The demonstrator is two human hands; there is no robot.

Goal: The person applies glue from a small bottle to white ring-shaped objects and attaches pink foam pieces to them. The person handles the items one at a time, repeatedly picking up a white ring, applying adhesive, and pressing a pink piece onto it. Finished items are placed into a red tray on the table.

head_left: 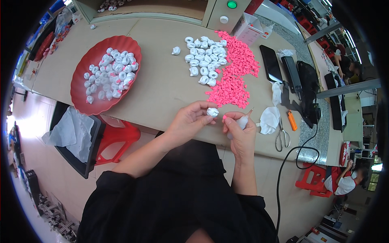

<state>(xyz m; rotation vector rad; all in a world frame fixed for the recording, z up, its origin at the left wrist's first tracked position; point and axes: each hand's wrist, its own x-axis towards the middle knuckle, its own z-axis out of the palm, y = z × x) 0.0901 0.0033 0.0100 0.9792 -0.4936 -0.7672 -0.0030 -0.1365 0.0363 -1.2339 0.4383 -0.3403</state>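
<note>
Near the table's front edge, my left hand [189, 121] pinches a small white rounded piece [212, 112] between thumb and fingertips. Just to its right, my right hand [240, 135] grips a small translucent squeeze bottle [242, 122] with a thin pointed tip. Its thumb and forefinger also pinch a tiny pink piece [224, 117], held close to the white piece but apart from it. Beyond my hands lies a spread of pink pieces [231, 90], with a group of similar white pieces [206, 57] to their left.
A red scalloped dish [77, 91] at left holds many white pieces, some with pink on them. To the right are a phone [270, 64], scissors [279, 139], an orange cutter [292, 120], crumpled tissue [269, 120] and a black cable [279, 190]. A box [247, 29] stands behind.
</note>
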